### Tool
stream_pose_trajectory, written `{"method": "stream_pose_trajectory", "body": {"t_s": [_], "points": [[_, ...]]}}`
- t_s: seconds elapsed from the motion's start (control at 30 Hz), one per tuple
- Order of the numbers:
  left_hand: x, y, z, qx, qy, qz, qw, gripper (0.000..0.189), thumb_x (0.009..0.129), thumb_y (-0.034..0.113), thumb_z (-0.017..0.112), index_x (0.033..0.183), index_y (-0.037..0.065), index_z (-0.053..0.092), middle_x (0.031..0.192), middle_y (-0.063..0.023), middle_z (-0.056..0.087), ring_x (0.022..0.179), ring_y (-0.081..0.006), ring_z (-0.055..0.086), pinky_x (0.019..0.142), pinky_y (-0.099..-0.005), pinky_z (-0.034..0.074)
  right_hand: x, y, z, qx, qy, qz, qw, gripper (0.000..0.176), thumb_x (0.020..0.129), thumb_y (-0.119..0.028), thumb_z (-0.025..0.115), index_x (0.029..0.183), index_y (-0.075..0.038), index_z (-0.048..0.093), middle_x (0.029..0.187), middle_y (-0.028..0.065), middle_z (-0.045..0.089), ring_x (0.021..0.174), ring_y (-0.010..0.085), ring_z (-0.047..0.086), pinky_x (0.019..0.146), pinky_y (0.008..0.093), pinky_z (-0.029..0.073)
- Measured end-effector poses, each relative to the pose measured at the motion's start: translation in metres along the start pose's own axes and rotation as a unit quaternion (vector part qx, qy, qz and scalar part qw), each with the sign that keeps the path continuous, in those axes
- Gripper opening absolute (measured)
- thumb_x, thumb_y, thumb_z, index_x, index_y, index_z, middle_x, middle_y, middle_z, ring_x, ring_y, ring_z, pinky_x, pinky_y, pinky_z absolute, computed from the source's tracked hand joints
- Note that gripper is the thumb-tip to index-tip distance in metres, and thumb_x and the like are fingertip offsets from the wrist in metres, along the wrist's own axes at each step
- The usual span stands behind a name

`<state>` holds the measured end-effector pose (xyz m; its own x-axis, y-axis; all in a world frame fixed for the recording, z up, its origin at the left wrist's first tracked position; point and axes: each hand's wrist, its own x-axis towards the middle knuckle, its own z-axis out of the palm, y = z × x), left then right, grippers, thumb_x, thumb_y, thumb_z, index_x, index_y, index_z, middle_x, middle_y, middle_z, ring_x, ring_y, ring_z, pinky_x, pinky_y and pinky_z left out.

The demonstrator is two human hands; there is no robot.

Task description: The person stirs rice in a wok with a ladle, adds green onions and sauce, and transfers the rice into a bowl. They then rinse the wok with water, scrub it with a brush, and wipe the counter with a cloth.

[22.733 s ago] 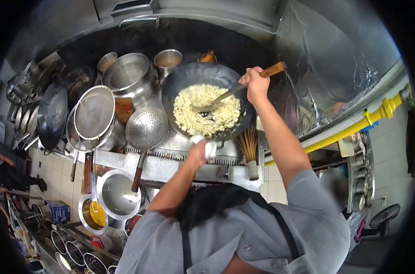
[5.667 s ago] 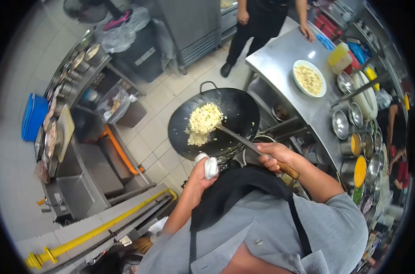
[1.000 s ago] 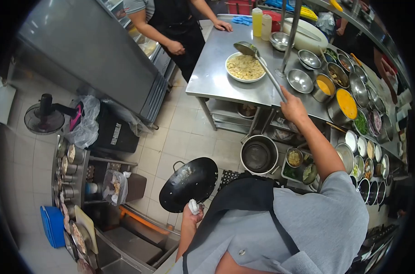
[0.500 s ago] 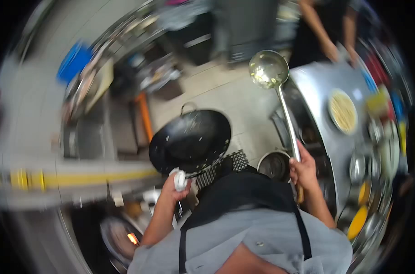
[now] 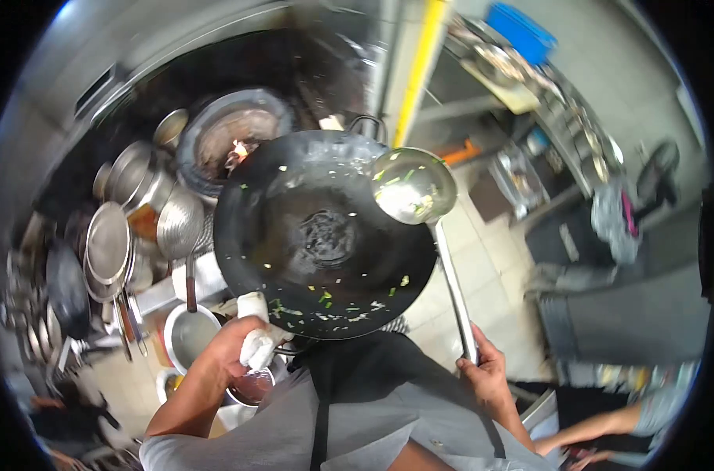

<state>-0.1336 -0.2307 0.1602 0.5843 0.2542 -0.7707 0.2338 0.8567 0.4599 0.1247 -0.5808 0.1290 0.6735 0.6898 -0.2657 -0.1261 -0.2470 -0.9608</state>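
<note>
Swinging round from the steel table, I now face the stove, and the wok (image 5: 325, 235) has come up in front of me, empty but for scattered bits of rice and greens. My left hand (image 5: 230, 349) is closed on the white cloth (image 5: 256, 339) wrapped around the wok's handle at its near rim. My right hand (image 5: 486, 378) grips the long handle of the ladle (image 5: 414, 186), whose bowl sits over the wok's right rim. Beyond the wok a flame shows in the burner (image 5: 235, 137). A perforated skimmer (image 5: 180, 224) rests just left of it. Another person's arm (image 5: 600, 428) reaches in at lower right.
</note>
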Motion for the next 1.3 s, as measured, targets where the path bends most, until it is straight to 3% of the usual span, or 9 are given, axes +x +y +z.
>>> {"method": "stream_pose_trajectory", "body": {"t_s": [0.33,0.43,0.73,0.8,0.87,0.93,1.2,1.27,1.3], "points": [[0.130,0.085,-0.101,-0.115,0.104,0.233,0.960,0.016,0.081,0.013,0.052,0.088,0.000,0.057,0.072,-0.0107,0.063,0.057,-0.0223,0.063,0.052,-0.0341,0.053,0.319,-0.213,0.248,-0.035,-0.396,-0.120,0.910,0.069,0.085,-0.010,0.061,0.145,-0.009,0.025,0.081,0.0030,0.055,0.049,0.0099,0.048,0.042,0.0245,0.039],[0.175,0.129,-0.126,-0.174,0.060,0.267,0.946,0.015,0.081,0.012,0.052,0.089,0.000,0.056,0.075,-0.0112,0.063,0.060,-0.0217,0.064,0.052,-0.0343,0.054,0.397,-0.240,0.381,-0.107,-0.385,0.021,0.917,0.033,0.087,-0.009,0.056,0.118,-0.007,0.044,0.067,0.0023,0.049,0.042,0.0103,0.043,0.034,0.0251,0.034],[0.250,0.183,-0.102,-0.135,0.178,0.251,0.942,0.046,0.075,0.030,0.063,0.089,-0.014,0.061,0.084,-0.0166,0.064,0.073,-0.0216,0.060,0.064,-0.0368,0.046,0.533,-0.213,0.657,-0.463,-0.280,-0.137,0.830,0.010,0.084,-0.006,0.057,0.090,0.000,0.052,0.052,0.0017,0.044,0.038,0.0108,0.044,0.033,0.0266,0.037],[0.249,0.192,-0.094,-0.159,0.164,0.263,0.937,0.045,0.075,0.028,0.062,0.090,-0.014,0.060,0.085,-0.0177,0.064,0.073,-0.0223,0.061,0.065,-0.0364,0.047,0.551,-0.210,0.683,-0.493,-0.275,-0.096,0.820,0.014,0.083,-0.006,0.057,0.072,0.000,0.051,0.049,0.0015,0.041,0.040,0.0107,0.045,0.034,0.0253,0.038],[0.265,0.195,-0.099,-0.174,0.155,0.257,0.938,0.044,0.076,0.028,0.062,0.090,-0.014,0.060,0.086,-0.0179,0.064,0.074,-0.0226,0.061,0.065,-0.0366,0.047,0.581,-0.220,0.705,-0.089,-0.412,0.354,0.835,0.026,0.085,-0.006,0.053,0.061,-0.005,0.043,0.049,0.0010,0.041,0.039,0.0098,0.044,0.035,0.0214,0.040],[0.268,0.198,-0.101,-0.182,0.144,0.251,0.940,0.043,0.076,0.027,0.061,0.090,-0.014,0.060,0.086,-0.0181,0.064,0.074,-0.0229,0.062,0.066,-0.0368,0.047,0.597,-0.241,0.711,0.248,-0.294,0.539,0.749,0.023,0.091,-0.011,0.044,0.069,-0.005,0.041,0.054,0.0008,0.041,0.041,0.0094,0.042,0.035,0.0191,0.040],[0.292,0.200,-0.111,-0.253,0.033,0.214,0.943,0.030,0.081,0.023,0.062,0.088,-0.006,0.062,0.078,-0.0130,0.063,0.062,-0.0219,0.063,0.051,-0.0363,0.050,0.607,-0.248,0.714,0.303,-0.233,0.550,0.742,0.017,0.091,-0.008,0.045,0.074,-0.004,0.045,0.056,0.0005,0.043,0.040,0.0100,0.043,0.035,0.0191,0.039],[0.259,0.207,-0.130,-0.228,-0.049,0.146,0.961,0.029,0.081,0.028,0.067,0.089,0.001,0.063,0.077,-0.0092,0.063,0.061,-0.0202,0.062,0.048,-0.0352,0.050,0.604,-0.241,0.708,0.071,-0.351,0.551,0.754,0.020,0.088,-0.009,0.050,0.069,-0.003,0.046,0.054,0.0008,0.044,0.038,0.0095,0.042,0.036,0.0180,0.039],[0.254,0.200,-0.139,-0.258,-0.098,0.147,0.950,0.032,0.079,0.033,0.071,0.094,0.006,0.062,0.081,-0.0065,0.064,0.064,-0.0179,0.063,0.052,-0.0319,0.050,0.602,-0.235,0.700,-0.161,-0.419,0.327,0.832,0.021,0.086,-0.013,0.053,0.069,-0.001,0.050,0.053,0.0041,0.047,0.037,0.0142,0.044,0.037,0.0242,0.041]]}}
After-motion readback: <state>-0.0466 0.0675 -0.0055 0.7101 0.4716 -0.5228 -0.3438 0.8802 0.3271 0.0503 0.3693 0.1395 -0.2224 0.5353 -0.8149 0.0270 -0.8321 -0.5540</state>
